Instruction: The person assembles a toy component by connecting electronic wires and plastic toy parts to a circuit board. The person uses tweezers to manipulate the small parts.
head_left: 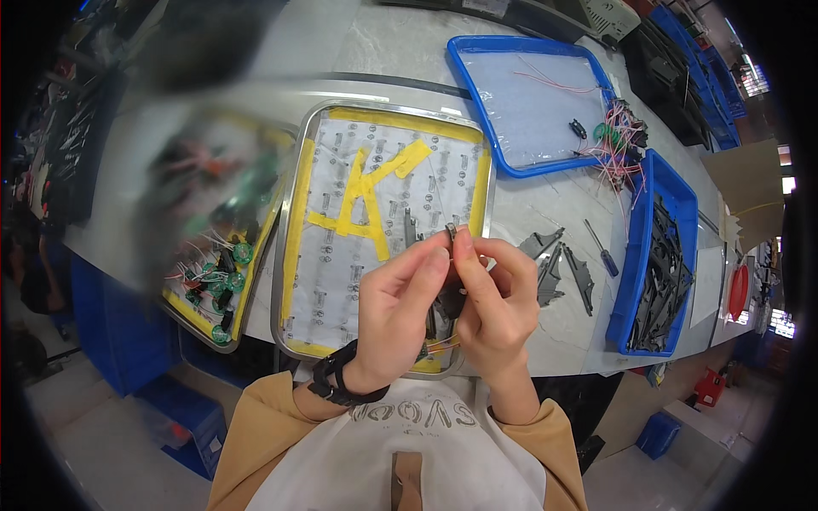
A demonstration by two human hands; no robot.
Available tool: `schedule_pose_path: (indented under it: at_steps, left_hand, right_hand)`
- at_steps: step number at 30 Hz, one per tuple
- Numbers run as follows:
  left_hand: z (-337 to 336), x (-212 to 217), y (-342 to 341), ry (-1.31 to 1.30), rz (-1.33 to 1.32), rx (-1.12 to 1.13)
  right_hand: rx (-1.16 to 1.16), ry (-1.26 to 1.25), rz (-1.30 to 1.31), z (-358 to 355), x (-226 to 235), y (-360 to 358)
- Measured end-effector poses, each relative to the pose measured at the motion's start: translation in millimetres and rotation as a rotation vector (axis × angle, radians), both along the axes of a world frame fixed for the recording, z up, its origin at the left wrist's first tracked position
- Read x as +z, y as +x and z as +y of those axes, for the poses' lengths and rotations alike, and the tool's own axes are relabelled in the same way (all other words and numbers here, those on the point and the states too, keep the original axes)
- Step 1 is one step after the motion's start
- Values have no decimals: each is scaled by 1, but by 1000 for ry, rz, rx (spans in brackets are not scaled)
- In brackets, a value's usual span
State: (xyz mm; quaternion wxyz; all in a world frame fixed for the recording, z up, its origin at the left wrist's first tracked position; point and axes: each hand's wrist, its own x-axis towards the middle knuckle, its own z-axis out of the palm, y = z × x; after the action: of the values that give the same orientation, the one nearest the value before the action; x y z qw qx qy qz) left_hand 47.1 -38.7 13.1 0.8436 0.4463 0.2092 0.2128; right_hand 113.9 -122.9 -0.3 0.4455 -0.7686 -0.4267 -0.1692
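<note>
My left hand (402, 308) and my right hand (494, 298) meet above the near edge of a metal tray (294, 183). Both pinch one small assembly: a little silver metal piece (451, 229) at the fingertips and a dark plastic part (446, 303) with thin wires hanging below, mostly hidden by my fingers. The tray has a white liner with rows of small metal parts and yellow tape strips along its edges and across its middle. A black strap sits on my left wrist.
To the left stands a second tray (213, 328) with green round parts and wires, partly blurred. Loose black plastic parts (558, 264) and a blue-handled screwdriver (601, 248) lie to the right. A blue bin (635, 281) holds black parts; a blue tray (477, 102) holds wired pieces.
</note>
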Motion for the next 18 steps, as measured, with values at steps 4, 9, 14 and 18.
schedule_pose_path:
  at_steps: [4, 9, 14, 18]
  left_hand:
    - [1, 0, 5, -279, -31, -7]
    - [2, -2, 12, -335, -2, 25]
    - [2, -9, 14, -46, 36, 113]
    - [9, -10, 22, 68, -86, 235]
  right_hand:
    - [-7, -13, 13, -1, -1, -5]
    - [-25, 20, -11, 0, -5, -6]
    - [11, 34, 123, 2, 3, -17]
    - [-50, 33, 120, 10, 10, -16]
